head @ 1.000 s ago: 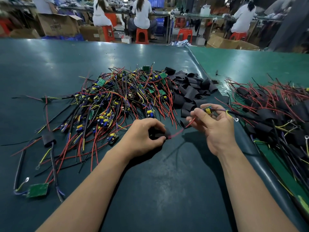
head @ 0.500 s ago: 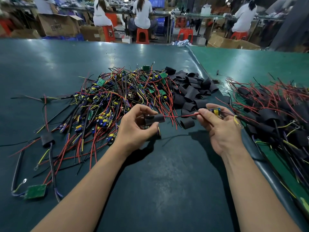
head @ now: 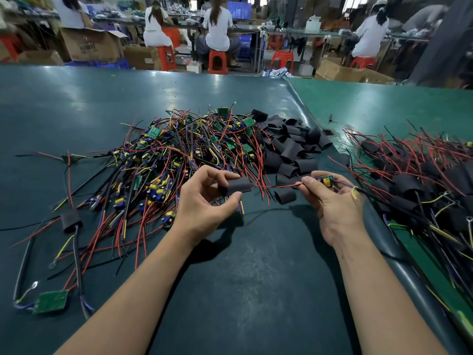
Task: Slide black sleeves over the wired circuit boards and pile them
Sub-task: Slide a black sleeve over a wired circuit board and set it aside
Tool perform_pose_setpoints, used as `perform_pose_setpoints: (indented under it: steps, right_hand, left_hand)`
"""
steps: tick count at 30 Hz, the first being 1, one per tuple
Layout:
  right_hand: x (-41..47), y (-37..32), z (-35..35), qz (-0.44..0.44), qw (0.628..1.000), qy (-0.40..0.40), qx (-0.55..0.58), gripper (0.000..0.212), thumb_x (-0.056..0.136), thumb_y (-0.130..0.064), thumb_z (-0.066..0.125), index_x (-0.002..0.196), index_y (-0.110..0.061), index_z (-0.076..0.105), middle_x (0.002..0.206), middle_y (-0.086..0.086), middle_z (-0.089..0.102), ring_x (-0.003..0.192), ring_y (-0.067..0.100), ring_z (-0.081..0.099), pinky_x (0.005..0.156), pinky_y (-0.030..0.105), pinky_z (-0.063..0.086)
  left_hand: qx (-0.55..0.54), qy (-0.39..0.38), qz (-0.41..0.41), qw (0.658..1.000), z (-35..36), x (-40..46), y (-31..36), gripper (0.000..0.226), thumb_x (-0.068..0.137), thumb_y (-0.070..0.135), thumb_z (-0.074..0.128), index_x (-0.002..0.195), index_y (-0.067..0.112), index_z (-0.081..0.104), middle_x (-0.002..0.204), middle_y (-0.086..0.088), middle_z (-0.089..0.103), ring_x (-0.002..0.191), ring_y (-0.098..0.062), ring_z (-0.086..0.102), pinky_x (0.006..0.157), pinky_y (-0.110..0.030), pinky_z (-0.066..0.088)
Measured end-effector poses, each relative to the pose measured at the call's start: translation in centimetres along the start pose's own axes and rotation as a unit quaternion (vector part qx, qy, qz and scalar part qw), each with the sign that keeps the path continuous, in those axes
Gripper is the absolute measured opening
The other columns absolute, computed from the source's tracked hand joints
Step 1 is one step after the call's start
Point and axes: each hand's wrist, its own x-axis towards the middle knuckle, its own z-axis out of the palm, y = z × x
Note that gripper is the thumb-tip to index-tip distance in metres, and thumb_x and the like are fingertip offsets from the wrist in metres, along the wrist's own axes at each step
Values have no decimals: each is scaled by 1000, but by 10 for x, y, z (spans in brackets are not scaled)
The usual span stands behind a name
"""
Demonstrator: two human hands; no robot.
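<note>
My left hand (head: 204,201) pinches a black sleeve (head: 236,186) held level above the mat. My right hand (head: 332,201) grips a small wired circuit board (head: 325,180) with a yellow part. Its red wire (head: 277,186) runs left to the sleeve's open end. Behind my hands lies a big tangle of bare wired boards (head: 184,155). A heap of loose black sleeves (head: 289,147) sits beside it on the right. Sleeved boards (head: 419,180) are piled at the far right.
A dark green mat (head: 256,290) covers the table, its raised edge (head: 399,260) running along the right. One sleeved board (head: 71,220) and a bare green board (head: 51,301) lie apart at the left. People sit on red stools at benches far behind.
My left hand rose off the mat and lifted the sleeve level. My right hand drew the board slightly right, and the red wire now stretches between both hands.
</note>
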Motion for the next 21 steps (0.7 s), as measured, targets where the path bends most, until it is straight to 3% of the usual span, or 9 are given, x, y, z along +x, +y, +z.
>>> perform_pose_setpoints:
  steps: [16,21]
  right_hand:
    - [1,-9,-8,43,999,-32,7,15,79,11,69,86,-1,67,75,8,68,65,17,70,62,20,56]
    - [1,-6,-4,44,999,-29,13,15,80,12,68,85,-2,66,79,11,67,65,17,70,62,19,57]
  left_hand:
    - [11,-31,-43,998,-1,2,-2,27,73,5,72,92,9,53,102,-8,70,96,-11,67,82,-21,51]
    - [-16,-76,-71,994,-2,-1,5,29,74,2,71,94,9,53,102,-11,73,95,-20,70,80,-39,56]
